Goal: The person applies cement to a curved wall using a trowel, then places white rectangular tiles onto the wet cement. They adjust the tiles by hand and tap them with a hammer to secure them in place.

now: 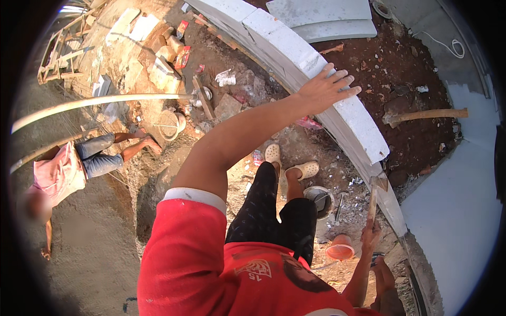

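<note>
My left hand (328,90) lies flat on top of a white lightweight block (361,126), its fingers spread and holding nothing. The block is part of the top course of a low wall running across the view. Lower right, my right hand (371,235) is closed around the wooden handle of a tool (373,203). The tool's flat-looking head rests at the wall top, just past the block's near end; its exact kind is hard to make out. Beyond that end, the lower course (392,210) shows bare.
By my feet stand a mortar bucket (319,201) and an orange bucket (340,247). Across the wall, a wooden-handled hoe (427,115) lies on brown soil, near pale slabs (324,21). Left, a person in pink (60,171) works beside a long pole (100,101). Another person's leg (387,282) shows lower right.
</note>
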Motion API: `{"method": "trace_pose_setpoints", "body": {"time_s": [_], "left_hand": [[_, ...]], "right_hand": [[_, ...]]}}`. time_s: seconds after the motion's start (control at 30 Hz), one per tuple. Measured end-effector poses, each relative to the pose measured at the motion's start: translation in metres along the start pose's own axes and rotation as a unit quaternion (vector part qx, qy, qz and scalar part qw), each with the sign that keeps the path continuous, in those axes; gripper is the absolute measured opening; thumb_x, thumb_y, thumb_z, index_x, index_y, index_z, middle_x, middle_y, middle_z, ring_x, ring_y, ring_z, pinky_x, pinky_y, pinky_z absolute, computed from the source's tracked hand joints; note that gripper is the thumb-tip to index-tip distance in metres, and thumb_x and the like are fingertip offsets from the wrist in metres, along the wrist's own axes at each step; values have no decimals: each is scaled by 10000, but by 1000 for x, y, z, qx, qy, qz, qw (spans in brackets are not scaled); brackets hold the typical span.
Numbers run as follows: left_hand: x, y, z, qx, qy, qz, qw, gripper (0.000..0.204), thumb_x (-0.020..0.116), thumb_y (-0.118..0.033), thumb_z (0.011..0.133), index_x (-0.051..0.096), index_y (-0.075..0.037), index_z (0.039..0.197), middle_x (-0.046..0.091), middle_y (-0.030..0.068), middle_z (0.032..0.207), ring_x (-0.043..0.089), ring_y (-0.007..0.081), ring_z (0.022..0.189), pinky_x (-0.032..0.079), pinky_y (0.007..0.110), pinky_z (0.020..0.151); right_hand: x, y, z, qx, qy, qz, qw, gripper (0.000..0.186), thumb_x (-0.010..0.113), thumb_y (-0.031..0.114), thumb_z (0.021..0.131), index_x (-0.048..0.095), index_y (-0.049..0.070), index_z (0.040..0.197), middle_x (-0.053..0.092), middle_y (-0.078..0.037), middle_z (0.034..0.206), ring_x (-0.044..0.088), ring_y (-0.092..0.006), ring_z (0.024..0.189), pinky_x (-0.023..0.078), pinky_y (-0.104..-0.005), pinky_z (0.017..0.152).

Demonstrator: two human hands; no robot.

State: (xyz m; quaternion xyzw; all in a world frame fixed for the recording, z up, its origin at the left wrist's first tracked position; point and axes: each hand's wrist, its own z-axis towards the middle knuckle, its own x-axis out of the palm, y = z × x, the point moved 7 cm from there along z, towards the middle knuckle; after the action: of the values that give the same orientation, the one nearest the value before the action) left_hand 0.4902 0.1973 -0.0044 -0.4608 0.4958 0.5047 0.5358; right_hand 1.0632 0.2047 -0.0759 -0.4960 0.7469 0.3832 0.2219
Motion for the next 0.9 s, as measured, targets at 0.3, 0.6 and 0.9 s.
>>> {"method": "trace_pose_setpoints", "body": {"time_s": [0.3, 0.6, 0.9], "left_hand": [[-6, 44, -10, -40, 40, -36, 998, 856, 791, -170, 829, 406, -250, 1589, 475, 165, 1536, 362, 357, 1496, 176, 668, 1247], [-6, 44, -8, -33, -34, -84, 995, 668, 662, -198, 919, 469, -245, 1557, 597, 110, 1279, 485, 307, 1347, 192, 681, 1227], [0, 43, -4, -58, -48, -128, 989, 504, 527, -128, 983, 560, -281, 1462, 622, 60, 1213, 500, 271, 1328, 196, 649, 1240]], "right_hand": [[-101, 165, -89, -127, 196, 100, 967, 338, 694, 366, 990, 695, 31, 1036, 569, 29, 696, 499, -47, 585, 396, -239, 501], [19, 521, 92, -248, 191, -25, 949, 415, 608, 301, 1040, 635, 61, 1377, 572, 3, 714, 490, -71, 511, 401, -271, 440], [147, 620, 150, -209, 296, -103, 927, 387, 591, 269, 1048, 632, 90, 1390, 577, 1, 687, 474, -80, 463, 379, -277, 401]]}}
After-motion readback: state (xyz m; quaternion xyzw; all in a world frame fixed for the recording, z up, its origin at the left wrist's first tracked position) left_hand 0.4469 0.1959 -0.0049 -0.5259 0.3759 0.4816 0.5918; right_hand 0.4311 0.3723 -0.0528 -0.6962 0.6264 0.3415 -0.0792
